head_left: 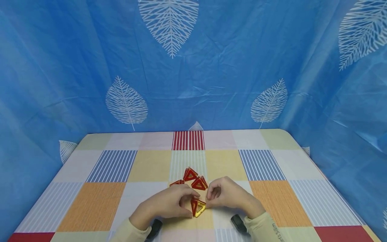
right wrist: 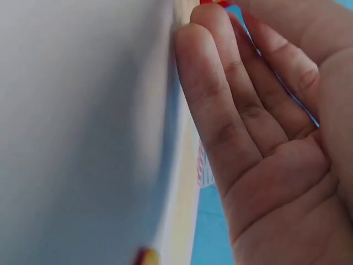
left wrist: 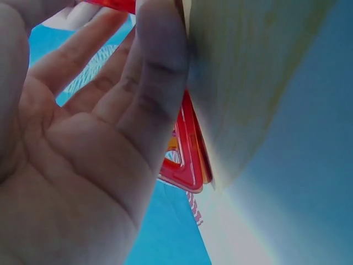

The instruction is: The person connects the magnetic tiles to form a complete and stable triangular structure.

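In the head view, a red triangular frame tile (head_left: 194, 205) and a yellow triangular frame tile (head_left: 200, 209) stand edge to edge between the hands, low over the table. My left hand (head_left: 169, 201) holds the red tile from the left, thumb at its near side and fingers at its top. From the right, my right hand (head_left: 228, 195) pinches the yellow tile's edge between thumb and fingertips. A sliver of red and yellow (right wrist: 215, 3) shows at these fingertips in the right wrist view. The left fingers partly hide a red piece (left wrist: 118, 4) in the left wrist view.
Just beyond the hands lie more red triangular pieces, one farthest back (head_left: 190, 174), one nearer (head_left: 199, 183) and one partly behind the left hand (head_left: 177, 182). A patchwork tablecloth (head_left: 149, 166) covers the table. Blue leaf-print curtains (head_left: 211, 67) enclose its back and sides.
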Motion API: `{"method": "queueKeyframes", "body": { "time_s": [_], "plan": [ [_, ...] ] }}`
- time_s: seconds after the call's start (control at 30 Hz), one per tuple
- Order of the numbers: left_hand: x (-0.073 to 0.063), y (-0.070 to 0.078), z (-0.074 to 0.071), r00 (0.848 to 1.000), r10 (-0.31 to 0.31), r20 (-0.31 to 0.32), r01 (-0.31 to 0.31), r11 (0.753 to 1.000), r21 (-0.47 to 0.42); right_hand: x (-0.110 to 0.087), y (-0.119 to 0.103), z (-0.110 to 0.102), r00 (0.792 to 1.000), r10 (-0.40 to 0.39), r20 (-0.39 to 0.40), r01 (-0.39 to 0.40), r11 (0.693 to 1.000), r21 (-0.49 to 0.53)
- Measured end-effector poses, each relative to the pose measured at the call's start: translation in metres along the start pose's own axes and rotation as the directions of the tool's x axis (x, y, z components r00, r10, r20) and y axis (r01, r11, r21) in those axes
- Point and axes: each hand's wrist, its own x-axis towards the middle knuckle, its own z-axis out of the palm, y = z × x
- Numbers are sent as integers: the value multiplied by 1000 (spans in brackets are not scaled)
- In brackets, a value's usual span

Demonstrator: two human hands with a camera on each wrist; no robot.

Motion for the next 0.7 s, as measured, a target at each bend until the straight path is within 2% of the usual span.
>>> {"method": "queueKeyframes", "body": {
  "time_s": [0.17, 0.3, 0.47, 0.57, 0.7],
  "plan": [
    [3, 1, 5, 999, 3, -39, 0, 998, 63, -13, 6, -26, 998, 33, -48, -34, 999, -14],
    [5, 3, 7, 998, -6, -66, 12, 997, 82, -31, 16, -54, 987, 135, -84, -138, 990, -36],
    [6, 4, 9, 993, -56, -104, 66, 993, 93, -50, 28, -75, 968, 243, -56, -243, 970, -2],
    [7, 5, 9, 988, -86, -127, 99, 990, 97, -58, 34, -82, 972, 234, -1, -234, 971, 44],
    [7, 5, 9, 986, -104, -134, 117, 988, 96, -62, 38, -87, 982, 177, 62, -182, 980, 83]
  ]
}}
